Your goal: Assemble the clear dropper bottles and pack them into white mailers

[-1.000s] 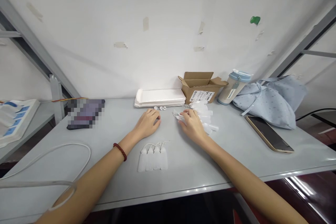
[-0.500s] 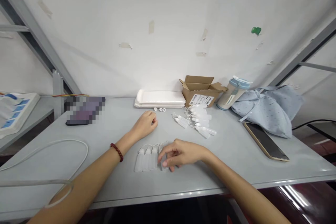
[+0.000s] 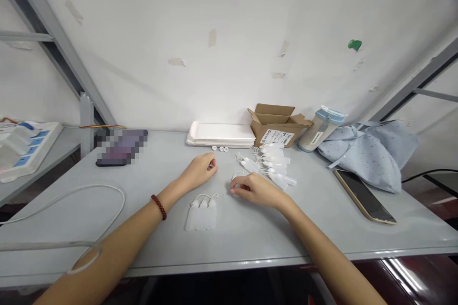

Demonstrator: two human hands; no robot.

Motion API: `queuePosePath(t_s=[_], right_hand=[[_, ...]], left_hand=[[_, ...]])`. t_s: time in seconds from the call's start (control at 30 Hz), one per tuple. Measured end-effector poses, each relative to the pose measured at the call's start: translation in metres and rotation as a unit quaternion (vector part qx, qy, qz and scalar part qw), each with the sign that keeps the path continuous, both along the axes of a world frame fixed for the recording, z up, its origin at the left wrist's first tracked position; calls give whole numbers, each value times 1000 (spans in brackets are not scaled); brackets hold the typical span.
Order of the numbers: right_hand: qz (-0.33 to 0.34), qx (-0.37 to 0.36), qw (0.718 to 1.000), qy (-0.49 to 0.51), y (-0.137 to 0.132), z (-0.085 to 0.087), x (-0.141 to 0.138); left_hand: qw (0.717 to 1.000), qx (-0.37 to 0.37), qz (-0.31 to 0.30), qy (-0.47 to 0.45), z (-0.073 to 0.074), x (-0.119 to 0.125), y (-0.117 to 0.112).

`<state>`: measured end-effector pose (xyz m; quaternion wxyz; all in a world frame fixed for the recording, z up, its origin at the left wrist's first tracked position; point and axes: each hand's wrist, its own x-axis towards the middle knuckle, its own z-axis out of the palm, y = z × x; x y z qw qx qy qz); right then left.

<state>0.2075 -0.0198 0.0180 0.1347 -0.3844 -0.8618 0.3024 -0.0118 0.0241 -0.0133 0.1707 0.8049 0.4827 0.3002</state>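
A row of three translucent white plastic bottles point(image 3: 202, 215), each with a thin cord loop at its top, lies flat near the front of the table. My right hand point(image 3: 258, 189) is beyond and right of them, fingers pinched. A cord loop shows just past its fingertips, and the bottle it seems to belong to is mostly covered by the hand. Close by lies a heap of similar bottles point(image 3: 275, 157). My left hand point(image 3: 198, 170), with a beaded bracelet at the wrist, rests closed on the table; its contents are hidden. Small white caps point(image 3: 222, 149) sit just beyond it.
Along the wall are a stack of white trays point(image 3: 222, 134), an open cardboard box point(image 3: 274, 128) and a bottle with a blue lid point(image 3: 320, 128). A blue cloth bag point(image 3: 365, 155) and a phone point(image 3: 363, 195) lie right. A white cable point(image 3: 121, 200) loops at left.
My right hand has moved away from the row, farther back towards the heap, and one bottle is gone from the row's right end. My left hand stays closed in nearly the same place.
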Motion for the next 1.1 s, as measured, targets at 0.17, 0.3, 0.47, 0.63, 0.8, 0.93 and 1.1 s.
queuePosePath(t_s=[0.17, 0.3, 0.47, 0.63, 0.8, 0.93, 1.1], right_hand=[[-9, 53, 998, -21, 4, -5, 0], [-29, 140, 988, -53, 3, -8, -4], [-24, 226, 973, -44, 2, -15, -6], [7, 226, 974, -9, 1, -20, -8], [20, 216, 976, -1, 1, -19, -9], [19, 193, 981, 9, 0, -16, -10], [18, 151, 986, 67, -1, -14, -11]], left_hand=[[983, -125, 10, -137, 2, 6, -5], [961, -197, -10, -193, 4, 10, -6], [931, -236, -11, -278, 5, 7, -2], [908, -271, -59, -315, 5, 4, -2], [883, -307, -65, -349, 6, 10, -6], [881, -310, -60, -352, 10, 13, -12], [873, -325, -75, -355, 16, 12, -17]])
